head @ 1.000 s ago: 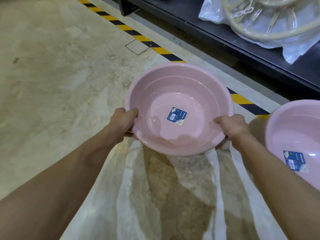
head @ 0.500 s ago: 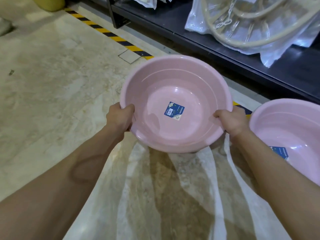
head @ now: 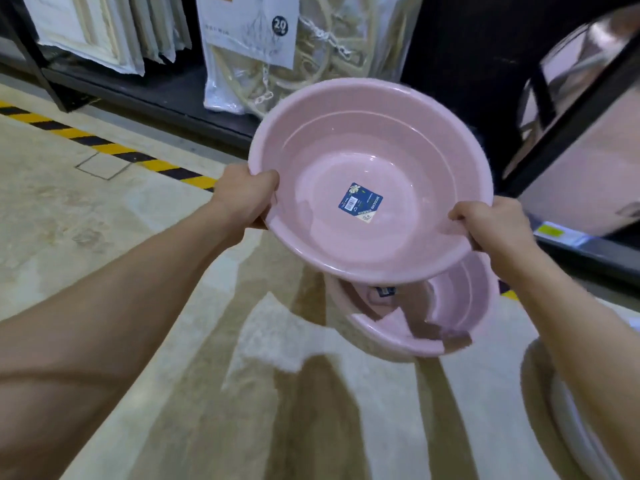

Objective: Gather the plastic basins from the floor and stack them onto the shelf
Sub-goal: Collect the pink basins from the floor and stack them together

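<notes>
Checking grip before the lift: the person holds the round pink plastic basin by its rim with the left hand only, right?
Not quite. The head view shows both hands on the round pink plastic basin: left hand and right hand grip opposite sides of its rim.

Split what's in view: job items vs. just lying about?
Job:
- held pink basin, gripped at its rim by left hand and right hand
- second pink basin on the floor below it
- shelf at right

Lying about:
- bagged hanger rings
- flat packages
- hazard tape
</notes>
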Action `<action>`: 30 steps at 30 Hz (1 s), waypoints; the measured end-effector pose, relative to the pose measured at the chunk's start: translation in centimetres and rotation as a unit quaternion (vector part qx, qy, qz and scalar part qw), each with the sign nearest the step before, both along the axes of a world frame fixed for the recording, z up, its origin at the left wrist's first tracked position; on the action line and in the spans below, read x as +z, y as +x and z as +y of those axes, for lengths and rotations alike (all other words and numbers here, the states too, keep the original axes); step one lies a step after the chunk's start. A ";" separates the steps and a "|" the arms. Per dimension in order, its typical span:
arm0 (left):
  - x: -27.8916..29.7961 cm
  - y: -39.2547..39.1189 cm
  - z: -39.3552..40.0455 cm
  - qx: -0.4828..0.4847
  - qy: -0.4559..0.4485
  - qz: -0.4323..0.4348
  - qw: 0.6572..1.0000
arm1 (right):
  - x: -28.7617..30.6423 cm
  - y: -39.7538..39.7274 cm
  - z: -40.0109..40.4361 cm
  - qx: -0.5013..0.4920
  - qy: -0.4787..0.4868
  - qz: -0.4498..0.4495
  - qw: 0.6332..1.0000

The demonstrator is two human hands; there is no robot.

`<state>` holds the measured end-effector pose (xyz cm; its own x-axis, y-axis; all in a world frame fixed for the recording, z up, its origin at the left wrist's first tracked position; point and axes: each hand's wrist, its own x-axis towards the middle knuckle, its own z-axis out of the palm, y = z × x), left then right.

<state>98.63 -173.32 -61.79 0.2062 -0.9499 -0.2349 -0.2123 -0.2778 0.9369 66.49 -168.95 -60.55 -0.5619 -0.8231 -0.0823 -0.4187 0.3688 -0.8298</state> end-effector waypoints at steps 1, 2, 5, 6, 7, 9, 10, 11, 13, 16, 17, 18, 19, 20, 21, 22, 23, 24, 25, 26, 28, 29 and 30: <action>0.1 -1.9 0.1 -0.018 0.003 0.000 1.000 | 0.2 -1.7 1.0 -0.018 0.005 0.006 1.000; 0.1 -3.5 0.3 -0.034 0.008 -0.003 0.999 | 0.2 -3.3 1.9 -0.035 0.013 0.010 0.999; -0.3 -7.2 1.2 -0.073 0.009 -0.035 0.997 | -0.1 -7.0 4.1 -0.070 0.048 0.021 0.996; -0.5 -8.1 1.4 -0.086 0.005 -0.051 0.995 | -0.5 -7.9 4.7 -0.077 0.062 0.031 0.995; -0.8 -8.9 1.6 -0.101 0.004 -0.067 0.993 | -1.1 -8.7 5.2 -0.083 0.071 0.040 0.993; -1.4 -10.1 1.9 -0.117 0.010 -0.096 0.988 | -2.5 -9.9 5.8 -0.085 0.083 0.054 0.991; -1.8 -10.5 1.9 -0.121 0.015 -0.114 0.986 | -3.2 -10.3 6.0 -0.082 0.087 0.061 0.991; -2.2 -10.8 2.0 -0.124 0.021 -0.133 0.983 | -3.8 -10.6 6.1 -0.080 0.092 0.066 0.990; -3.1 -11.2 2.1 -0.133 0.036 -0.163 0.977 | -5.0 -10.9 6.3 -0.078 0.109 0.074 0.988; -4.7 -11.6 2.3 -0.156 0.062 -0.186 0.968 | -6.8 -11.2 6.5 -0.073 0.148 0.078 0.983; -5.4 -11.6 2.3 -0.160 0.066 -0.193 0.966 | -7.4 -11.2 6.5 -0.072 0.160 0.080 0.981; -6.2 -11.7 2.2 -0.164 0.064 -0.201 0.964 | -7.9 -11.2 6.5 -0.069 0.171 0.081 0.979; -6.8 -11.8 2.0 -0.164 0.062 -0.208 0.962 | -8.5 -11.2 6.5 -0.065 0.183 0.080 0.978; -7.4 -11.8 1.9 -0.160 0.055 -0.212 0.962 | -8.9 -11.1 6.6 -0.060 0.194 0.076 0.976; -7.8 -11.9 1.8 -0.152 0.050 -0.214 0.964 | -9.4 -11.0 6.5 -0.056 0.203 0.072 0.975; -8.3 -11.8 1.7 -0.147 0.048 -0.211 0.965 | -9.9 -10.9 6.5 -0.052 0.211 0.067 0.974; -8.7 -11.7 1.6 -0.146 0.055 -0.207 0.966 | -10.3 -10.7 6.5 -0.049 0.217 0.062 0.973; -9.1 -11.5 1.5 -0.144 0.071 -0.207 0.965 | -10.7 -10.5 6.5 -0.045 0.222 0.055 0.972; -9.6 -11.3 1.4 -0.142 0.090 -0.212 0.963 | -11.2 -10.3 6.5 -0.040 0.227 0.045 0.972; -10.2 -10.9 1.4 -0.140 0.107 -0.214 0.961 | -11.6 -10.0 6.5 -0.036 0.231 0.032 0.972; -11.2 -10.4 1.5 -0.141 0.145 -0.168 0.965 | -12.4 -9.5 6.6 -0.034 0.240 0.004 0.970; -11.4 -10.2 1.5 -0.140 0.164 -0.130 0.968 | -12.6 -9.3 6.6 -0.036 0.239 -0.012 0.970; -11.6 -10.2 1.5 -0.141 0.182 -0.098 0.968 | -12.8 -9.2 6.6 -0.041 0.234 -0.031 0.971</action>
